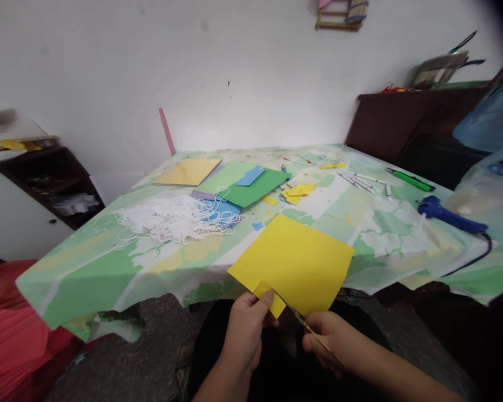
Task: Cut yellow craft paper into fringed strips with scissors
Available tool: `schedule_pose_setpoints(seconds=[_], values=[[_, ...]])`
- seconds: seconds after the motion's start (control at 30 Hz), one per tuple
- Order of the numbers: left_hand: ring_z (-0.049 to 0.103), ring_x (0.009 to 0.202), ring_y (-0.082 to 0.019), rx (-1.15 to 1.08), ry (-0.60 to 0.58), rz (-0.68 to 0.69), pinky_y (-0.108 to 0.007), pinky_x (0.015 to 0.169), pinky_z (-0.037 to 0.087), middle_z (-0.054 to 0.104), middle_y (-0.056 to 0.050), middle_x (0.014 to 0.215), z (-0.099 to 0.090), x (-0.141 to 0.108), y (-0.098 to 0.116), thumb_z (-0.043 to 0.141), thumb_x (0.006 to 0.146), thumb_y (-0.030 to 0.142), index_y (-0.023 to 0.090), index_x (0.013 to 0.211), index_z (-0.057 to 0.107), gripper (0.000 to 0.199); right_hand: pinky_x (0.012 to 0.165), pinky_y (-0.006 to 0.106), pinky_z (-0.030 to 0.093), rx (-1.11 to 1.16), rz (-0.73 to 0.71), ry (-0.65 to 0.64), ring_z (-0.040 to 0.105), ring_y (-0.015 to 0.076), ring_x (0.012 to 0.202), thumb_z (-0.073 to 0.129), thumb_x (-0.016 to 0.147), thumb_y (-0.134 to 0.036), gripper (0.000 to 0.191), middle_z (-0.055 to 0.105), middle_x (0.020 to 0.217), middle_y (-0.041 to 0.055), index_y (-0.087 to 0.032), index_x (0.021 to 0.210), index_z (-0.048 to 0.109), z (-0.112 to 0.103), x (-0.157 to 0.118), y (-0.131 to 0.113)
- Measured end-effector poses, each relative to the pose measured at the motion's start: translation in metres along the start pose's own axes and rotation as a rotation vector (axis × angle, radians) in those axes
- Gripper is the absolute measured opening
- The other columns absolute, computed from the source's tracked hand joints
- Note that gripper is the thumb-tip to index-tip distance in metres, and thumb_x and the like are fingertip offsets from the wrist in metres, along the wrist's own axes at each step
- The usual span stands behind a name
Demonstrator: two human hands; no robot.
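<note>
A large yellow sheet of paper point(297, 259) is held over the table's front edge, tilted like a diamond. My left hand point(249, 324) pinches its lower left corner, thumb on top, where a small yellow piece point(278, 306) overlaps or folds at the corner. My right hand point(329, 338) is closed around scissors point(298, 318), whose blades reach into the sheet's lower edge beside my left thumb. The scissors' handles are mostly hidden by my right hand.
On the cloth-covered table point(121, 279) lie tangled white string point(171, 219), a green sheet point(255, 192), yellow scraps point(298, 192), several markers point(360, 181), a green cutter point(411, 180) and a blue glue gun point(450, 216). A red bag point(17, 329) is at lower left.
</note>
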State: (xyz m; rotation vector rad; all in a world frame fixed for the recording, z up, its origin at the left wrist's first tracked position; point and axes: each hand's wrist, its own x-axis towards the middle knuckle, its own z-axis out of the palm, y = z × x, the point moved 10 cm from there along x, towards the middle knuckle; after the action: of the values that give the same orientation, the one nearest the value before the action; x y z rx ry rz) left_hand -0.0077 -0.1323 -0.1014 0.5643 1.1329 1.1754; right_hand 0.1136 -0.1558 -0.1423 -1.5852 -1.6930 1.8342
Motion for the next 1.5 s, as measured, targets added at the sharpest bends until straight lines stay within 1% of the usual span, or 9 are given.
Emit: schedule_pose_setpoints(seconds=[0.27,0.43,0.57,0.63,0.87,1.07,1.17,1.33,1.5], values=[[0.048,0.049,-0.009,0.022,0.016,0.000,-0.020,0.041,0.035,0.058,-0.003,0.061,-0.004,0.003,0.002,0.060,0.062,0.027,0.010,0.071,0.057,0.020,0.026,0.012,0.028,-0.034,-0.051,-0.033,0.037,0.0040,0.030,0.051,0.065,-0.048,0.035,0.041,0.041,-0.0064,-0.014,0.066,0.043,0.002,0.003,-0.006],[0.046,0.047,-0.009,0.039,-0.007,0.013,-0.020,0.040,0.034,0.053,-0.001,0.056,-0.005,0.004,0.002,0.059,0.063,0.029,0.009,0.071,0.056,0.021,0.027,0.011,0.027,-0.115,-0.144,-0.062,0.037,0.0032,0.031,0.041,0.070,-0.055,0.042,0.044,0.045,-0.0042,-0.013,0.065,0.044,0.002,0.002,-0.014],[0.043,0.043,-0.007,0.038,-0.017,0.009,-0.020,0.039,0.033,0.052,0.000,0.052,-0.005,0.003,0.001,0.061,0.061,0.030,0.010,0.064,0.055,0.021,0.028,0.012,0.029,-0.146,-0.150,-0.073,0.038,0.0037,0.032,0.034,0.069,-0.062,0.050,0.044,0.045,-0.0036,-0.014,0.064,0.043,0.003,0.003,-0.016],[0.042,0.042,-0.007,0.033,-0.030,0.006,-0.020,0.038,0.033,0.052,0.000,0.052,-0.003,0.002,0.000,0.061,0.061,0.030,0.010,0.064,0.055,0.021,0.028,0.012,0.030,-0.154,-0.135,-0.071,0.040,0.0042,0.032,0.031,0.069,-0.064,0.052,0.044,0.045,-0.0032,-0.014,0.065,0.043,0.004,0.003,-0.017],[0.039,0.037,-0.006,0.032,-0.052,-0.007,-0.019,0.036,0.030,0.049,0.002,0.046,-0.001,-0.001,-0.002,0.064,0.057,0.029,0.010,0.059,0.055,0.021,0.029,0.013,0.030,-0.184,-0.156,-0.084,0.038,0.0042,0.032,0.032,0.069,-0.064,0.054,0.041,0.045,-0.0042,-0.012,0.069,0.049,0.003,0.002,-0.026],[0.040,0.037,-0.005,-0.056,-0.084,-0.038,-0.018,0.036,0.029,0.051,0.002,0.048,0.002,-0.003,-0.005,0.061,0.060,0.028,0.010,0.063,0.056,0.019,0.027,0.012,0.028,-0.140,-0.183,-0.095,0.035,0.0035,0.031,0.036,0.065,-0.066,0.058,0.038,0.042,-0.0058,-0.010,0.071,0.052,0.006,0.002,-0.033],[0.040,0.038,-0.005,-0.080,-0.079,-0.034,-0.018,0.037,0.030,0.051,0.002,0.049,0.000,-0.003,-0.004,0.060,0.061,0.027,0.010,0.064,0.056,0.018,0.027,0.012,0.029,-0.102,-0.171,-0.094,0.034,0.0032,0.031,0.040,0.062,-0.066,0.058,0.038,0.042,-0.0062,-0.010,0.071,0.052,0.008,0.004,-0.036],[0.041,0.039,-0.006,-0.085,-0.071,-0.036,-0.018,0.037,0.030,0.051,0.001,0.049,-0.003,-0.002,-0.003,0.061,0.061,0.027,0.010,0.065,0.056,0.018,0.025,0.012,0.027,-0.075,-0.126,-0.092,0.033,0.0031,0.029,0.043,0.059,-0.067,0.056,0.038,0.040,-0.0065,-0.012,0.067,0.050,0.010,0.011,-0.032],[0.041,0.039,-0.006,-0.095,-0.064,-0.031,-0.019,0.037,0.031,0.051,0.000,0.050,-0.004,0.004,0.001,0.061,0.060,0.027,0.010,0.062,0.055,0.018,0.026,0.013,0.029,-0.088,-0.071,-0.050,0.035,0.0045,0.030,0.047,0.058,-0.065,0.051,0.039,0.039,-0.0069,-0.014,0.066,0.046,0.003,0.018,-0.029]])
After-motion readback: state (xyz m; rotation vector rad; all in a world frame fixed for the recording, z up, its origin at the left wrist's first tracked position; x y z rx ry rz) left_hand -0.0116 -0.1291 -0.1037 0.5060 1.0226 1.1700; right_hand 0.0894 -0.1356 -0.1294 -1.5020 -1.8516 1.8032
